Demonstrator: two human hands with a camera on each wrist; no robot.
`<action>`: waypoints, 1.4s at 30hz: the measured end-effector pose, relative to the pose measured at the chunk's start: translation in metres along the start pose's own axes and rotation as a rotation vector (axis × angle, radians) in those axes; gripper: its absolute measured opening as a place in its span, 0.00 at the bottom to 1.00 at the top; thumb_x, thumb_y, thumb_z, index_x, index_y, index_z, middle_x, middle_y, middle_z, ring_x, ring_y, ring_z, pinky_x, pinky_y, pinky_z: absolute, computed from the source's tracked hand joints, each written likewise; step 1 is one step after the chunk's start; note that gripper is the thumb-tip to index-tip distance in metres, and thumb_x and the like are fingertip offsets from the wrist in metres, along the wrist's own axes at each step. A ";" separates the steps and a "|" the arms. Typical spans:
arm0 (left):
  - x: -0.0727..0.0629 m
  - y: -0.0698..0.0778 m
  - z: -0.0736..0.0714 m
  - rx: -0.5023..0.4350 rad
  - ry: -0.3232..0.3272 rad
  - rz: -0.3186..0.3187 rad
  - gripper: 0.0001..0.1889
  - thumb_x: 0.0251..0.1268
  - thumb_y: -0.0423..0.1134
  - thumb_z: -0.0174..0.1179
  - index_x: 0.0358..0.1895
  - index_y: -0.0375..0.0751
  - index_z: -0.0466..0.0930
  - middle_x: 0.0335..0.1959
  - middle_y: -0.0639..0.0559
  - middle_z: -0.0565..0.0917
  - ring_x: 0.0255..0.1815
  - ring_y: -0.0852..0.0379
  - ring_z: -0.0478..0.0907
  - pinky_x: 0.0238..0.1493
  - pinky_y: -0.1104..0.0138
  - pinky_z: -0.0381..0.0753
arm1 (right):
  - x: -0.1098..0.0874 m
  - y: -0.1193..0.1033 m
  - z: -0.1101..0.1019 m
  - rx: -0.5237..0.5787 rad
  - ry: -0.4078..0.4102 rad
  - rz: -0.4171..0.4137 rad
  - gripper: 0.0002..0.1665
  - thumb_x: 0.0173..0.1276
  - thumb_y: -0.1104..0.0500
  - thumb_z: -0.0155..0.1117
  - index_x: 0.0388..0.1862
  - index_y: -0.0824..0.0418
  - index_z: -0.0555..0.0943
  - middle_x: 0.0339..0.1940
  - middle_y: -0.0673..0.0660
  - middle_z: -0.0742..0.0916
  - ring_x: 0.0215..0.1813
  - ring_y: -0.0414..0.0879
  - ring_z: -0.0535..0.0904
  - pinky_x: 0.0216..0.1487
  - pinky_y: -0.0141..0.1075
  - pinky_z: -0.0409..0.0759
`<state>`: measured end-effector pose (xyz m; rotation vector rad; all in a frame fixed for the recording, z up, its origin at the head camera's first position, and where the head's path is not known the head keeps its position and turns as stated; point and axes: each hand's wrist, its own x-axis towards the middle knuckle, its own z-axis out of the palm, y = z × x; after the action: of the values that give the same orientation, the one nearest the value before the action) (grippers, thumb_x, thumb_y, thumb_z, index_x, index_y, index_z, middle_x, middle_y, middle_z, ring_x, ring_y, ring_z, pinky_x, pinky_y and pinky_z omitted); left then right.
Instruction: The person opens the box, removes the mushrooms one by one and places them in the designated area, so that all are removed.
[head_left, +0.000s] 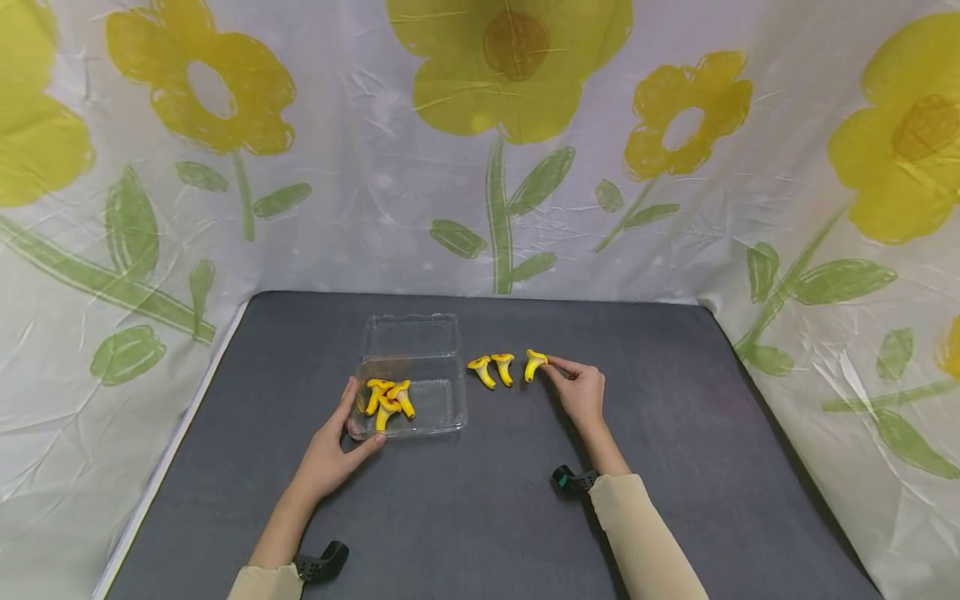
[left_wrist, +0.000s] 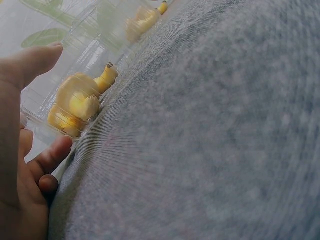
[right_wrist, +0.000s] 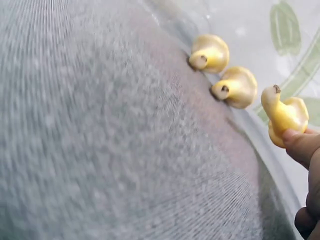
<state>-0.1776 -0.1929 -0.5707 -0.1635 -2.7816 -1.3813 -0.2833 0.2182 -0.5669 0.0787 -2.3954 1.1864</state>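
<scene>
From here, looking halfway along | three yellow trumpet-shaped mushrooms (head_left: 387, 408) are lying inside the clear plastic lidded box (head_left: 442, 404), two more mushrooms (head_left: 503, 368) are lying beside it on the dark grey worktop (head_left: 480, 517) | right hand (head_left: 583, 394) is pinching a sixth mushroom's (head_left: 534, 365) cap, grip nearly closed | left hand's (head_left: 327, 461) grip is standing wide, touching the box's near-left corner

Beige sleeves (head_left: 641, 533) end at black wrist cameras (head_left: 330, 560), the right one bearing a small green mark (head_left: 562, 481).
</scene>
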 end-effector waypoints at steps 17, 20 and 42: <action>-0.002 0.000 0.002 -0.023 -0.018 -0.007 0.56 0.70 0.52 0.72 0.89 0.52 0.41 0.89 0.45 0.44 0.87 0.34 0.47 0.78 0.34 0.54 | 0.007 0.013 0.002 -0.041 -0.123 -0.048 0.12 0.68 0.57 0.79 0.49 0.57 0.94 0.39 0.59 0.94 0.13 0.33 0.51 0.20 0.30 0.54; -0.001 0.001 0.001 -0.025 -0.019 -0.011 0.55 0.70 0.52 0.72 0.89 0.51 0.41 0.89 0.46 0.43 0.87 0.34 0.47 0.78 0.34 0.54 | 0.010 0.014 0.003 -0.051 -0.143 -0.060 0.12 0.68 0.56 0.80 0.49 0.56 0.95 0.41 0.58 0.94 0.14 0.35 0.53 0.21 0.31 0.55; 0.000 -0.003 0.001 -0.007 0.000 0.003 0.56 0.70 0.53 0.72 0.89 0.48 0.42 0.89 0.44 0.45 0.66 0.43 0.65 0.65 0.42 0.67 | 0.014 0.018 0.008 -0.106 -0.178 -0.079 0.11 0.68 0.59 0.79 0.49 0.54 0.95 0.44 0.57 0.94 0.17 0.35 0.63 0.27 0.32 0.64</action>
<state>-0.1776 -0.1941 -0.5733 -0.1681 -2.7759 -1.3909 -0.3030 0.2254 -0.5784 0.2523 -2.5794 1.0541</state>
